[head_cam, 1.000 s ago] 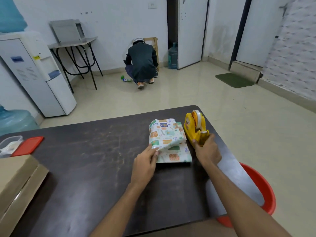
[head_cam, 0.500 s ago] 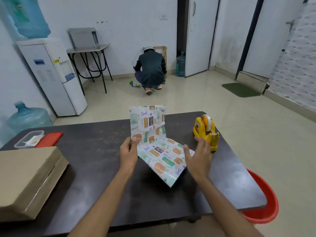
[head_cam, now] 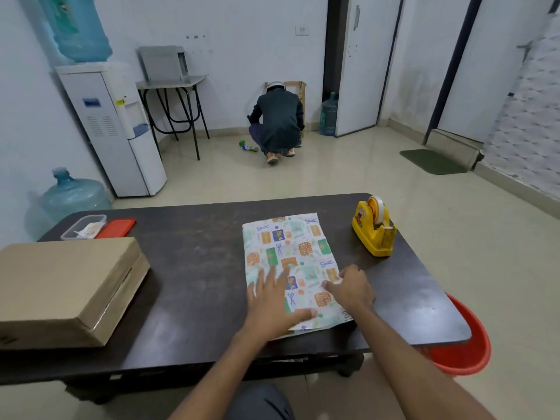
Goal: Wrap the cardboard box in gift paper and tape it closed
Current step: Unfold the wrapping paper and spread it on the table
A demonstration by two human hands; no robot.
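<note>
Far left of the fingers, flat tan cardboard box sits closed on the dark bench, well apart from the paper, unwrapped. Left hand lies palm-down on the patterned white gift paper sheet, fingers spread flat, pinching nothing. Right hand rests on the sheet's right edge, fingers loosely curled, pressing, not gripping. Sheet looks only partly unfolded, flat on bench. Beyond and right of the right fingers, yellow plastic tape dispenser stands untouched. Judged early stage: paper being laid out; box placement, folding, taping all left.
</note>
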